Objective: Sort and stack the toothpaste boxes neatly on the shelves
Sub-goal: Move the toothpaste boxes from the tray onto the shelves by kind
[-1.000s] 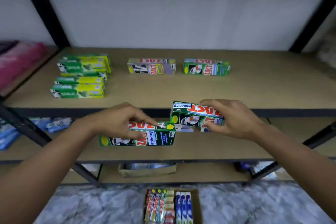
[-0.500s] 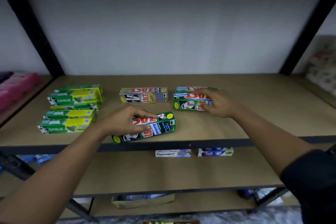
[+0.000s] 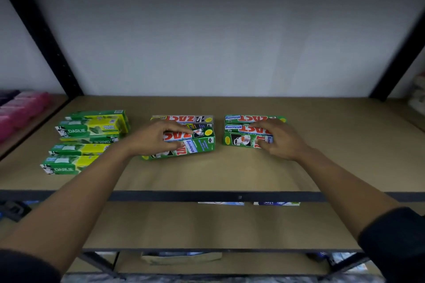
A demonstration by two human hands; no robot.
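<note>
Both green boxes have moved deeper onto the shelf [image 3: 230, 172]. At frame centre the left hand [image 3: 151, 138] pinches the green ZACT box [image 3: 197, 145] just before the grey ZACT box [image 3: 184, 119]; the right hand [image 3: 280, 140] grips the second green box [image 3: 243, 139], centre right. Pushed askew, the centre box may knock the grey one crooked. Long axis left-right, right end angled back.

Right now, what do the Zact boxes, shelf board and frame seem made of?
Zact boxes: likely thin printed card, finish hard to judge; crisp folded edges, colour print. Shelf board: seemingly particleboard or MDF, matte; flat tan, no grain. Frame: probably painted metal; black, with holes.
</note>
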